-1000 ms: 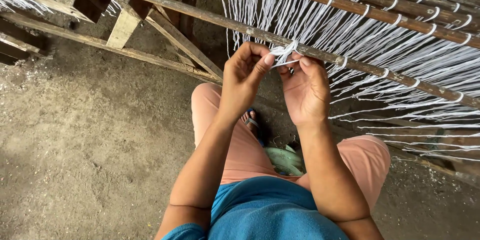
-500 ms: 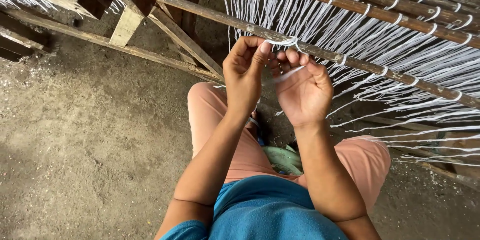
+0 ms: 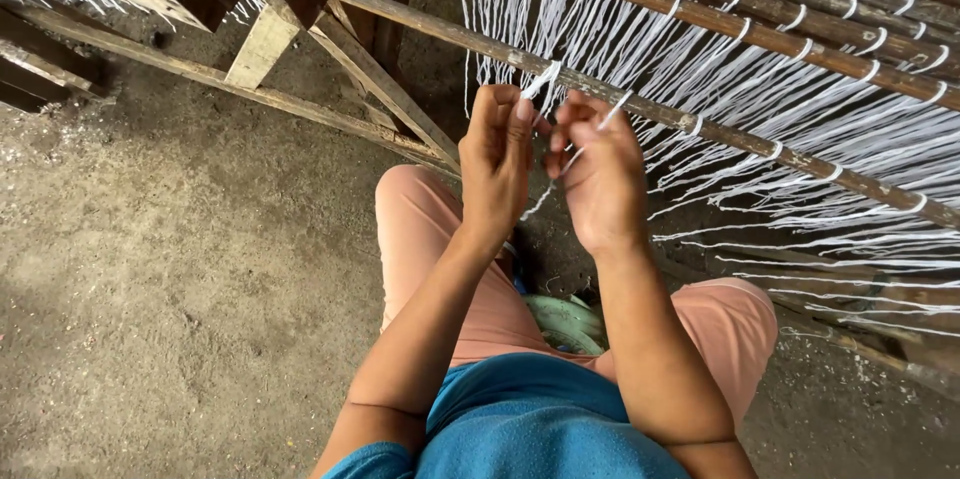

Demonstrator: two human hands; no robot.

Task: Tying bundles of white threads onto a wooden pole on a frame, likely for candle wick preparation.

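Most of the view is being taken up by a bare, gritty earth floor (image 3: 170, 289) and by a wooden frame (image 3: 300, 49) of rough beams that is slanting across the top. Several dark poles (image 3: 760, 34) are running side by side over the right half, at least four that can be counted, and dozens of white strings (image 3: 800, 139) are hanging and stretching from them, too many to count one by one. Two knees in pink shorts (image 3: 420, 229) are showing below a blue shirt (image 3: 540, 419), and something pale green (image 3: 565, 319) is lying on the floor between the legs, too hidden to name. Two hands are working close together just in front of the nearest pole. The left hand (image 3: 497, 159) is curled nearly closed, its fingertips pinching one white cord (image 3: 545, 79) whose short end is sticking up above them. The right hand (image 3: 600, 174) is likewise curled, thumb and forefinger nipping a strand of the same cord (image 3: 612, 111), with a thin tail trailing down between the wrists. This cord is looking light, soft and limp, likely to slip or fray, so it seems best pinched close to the working point between fingertips.
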